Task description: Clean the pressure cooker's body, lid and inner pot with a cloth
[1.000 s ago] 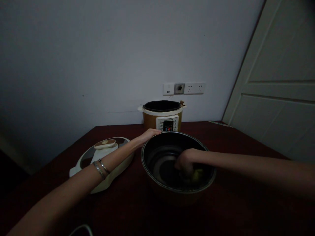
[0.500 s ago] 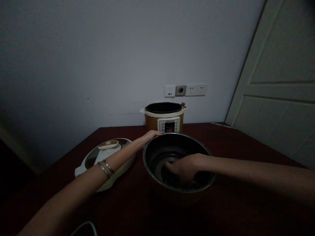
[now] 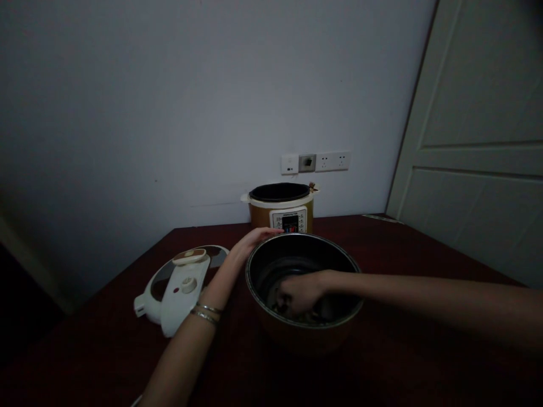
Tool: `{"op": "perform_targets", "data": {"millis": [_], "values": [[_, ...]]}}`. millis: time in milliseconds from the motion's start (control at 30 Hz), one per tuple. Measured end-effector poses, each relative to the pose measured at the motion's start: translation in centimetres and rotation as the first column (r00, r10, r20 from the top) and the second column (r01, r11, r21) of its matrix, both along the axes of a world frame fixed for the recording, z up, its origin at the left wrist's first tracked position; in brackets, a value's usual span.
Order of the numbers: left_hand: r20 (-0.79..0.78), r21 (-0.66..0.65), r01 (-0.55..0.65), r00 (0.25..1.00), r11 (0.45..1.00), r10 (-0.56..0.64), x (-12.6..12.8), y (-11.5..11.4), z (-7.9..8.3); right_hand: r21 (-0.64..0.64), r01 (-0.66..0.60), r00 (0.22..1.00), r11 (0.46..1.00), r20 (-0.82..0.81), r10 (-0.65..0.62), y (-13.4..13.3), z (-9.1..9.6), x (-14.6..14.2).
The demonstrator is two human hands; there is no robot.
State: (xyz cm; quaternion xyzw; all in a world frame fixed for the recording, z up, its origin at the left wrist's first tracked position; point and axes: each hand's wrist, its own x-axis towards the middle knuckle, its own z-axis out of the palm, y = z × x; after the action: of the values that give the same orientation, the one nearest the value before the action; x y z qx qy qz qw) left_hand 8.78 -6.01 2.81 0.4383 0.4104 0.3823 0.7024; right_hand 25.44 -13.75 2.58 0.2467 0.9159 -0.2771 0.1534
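A dark-lined inner pot [image 3: 305,243] with a pale metal rim stands in front of me. My left hand [image 3: 253,240] lies against the outside of its far left rim, fingers stretched out and the thumb not visible. Down inside the pot is my right hand [image 3: 301,293], its fingers curled near the bottom. Small dark pieces and a few pale bits show around those fingers, too dim to name. Whatever the right fingers close on is hidden.
Behind the pot stands a gold and white electric pressure cooker [image 3: 280,203], its top uncovered. Its white and brown lid [image 3: 180,294] lies left, partly behind my left forearm. Wall sockets [image 3: 333,161] sit above the dark red table [image 3: 407,249]. A pale door [image 3: 475,113] rises at right.
My right hand has shifted a little left within the pot, its fingers more curled. The left forearm has swung right, uncovering more of the lid. The view has tilted slightly.
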Motion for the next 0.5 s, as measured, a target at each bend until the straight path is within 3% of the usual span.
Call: {"op": "perform_targets", "data": {"millis": [67, 133, 200, 267, 333, 400, 467, 500], "values": [[0.052, 0.008, -0.021, 0.998, 1.0, 0.02, -0.2, 0.6, -0.7, -0.161, 0.163, 0.985, 0.973, -0.03, -0.17, 0.4, 0.2, 0.3], [0.063, 0.032, -0.016, 0.998, 0.999, 0.014, -0.4, 1.1, -1.4, -0.279, 0.302, 0.941, 0.911, -0.065, -0.332, 0.7, 0.6, 0.6], [0.053, 0.036, -0.009, 0.999, 0.999, 0.007, -0.3, 1.5, -1.9, -0.335, 0.376, 0.899, 0.864, -0.091, -0.427, 0.9, 1.0, 0.9], [0.041, 0.032, -0.018, 0.999, 0.999, 0.017, -0.2, 1.8, -2.0, -0.35, 0.398, 0.884, 0.848, -0.103, -0.457, 1.0, 1.2, 1.1], [0.032, 0.027, -0.018, 0.999, 0.999, 0.017, -0.1, 2.1, -2.0, -0.345, 0.366, 0.902, 0.865, -0.098, -0.42, 0.9, 1.3, 1.4], [0.027, 0.024, 0.007, 1.0, 1.0, -0.007, 0.0, 2.3, -1.9, -0.279, 0.262, 0.953, 0.924, -0.078, -0.294, 0.6, 1.3, 1.5], [0.012, 0.021, 0.035, 0.999, 0.999, -0.036, 0.1, 2.3, -1.6, -0.123, 0.027, 0.999, 0.992, -0.031, -0.031, 0.1, 1.4, 1.6], [0.004, 0.019, 0.045, 0.999, 0.999, -0.045, 0.2, 2.3, -1.5, -0.03, -0.129, 0.992, 0.991, 0.008, 0.129, -0.1, 1.4, 1.5]]}}
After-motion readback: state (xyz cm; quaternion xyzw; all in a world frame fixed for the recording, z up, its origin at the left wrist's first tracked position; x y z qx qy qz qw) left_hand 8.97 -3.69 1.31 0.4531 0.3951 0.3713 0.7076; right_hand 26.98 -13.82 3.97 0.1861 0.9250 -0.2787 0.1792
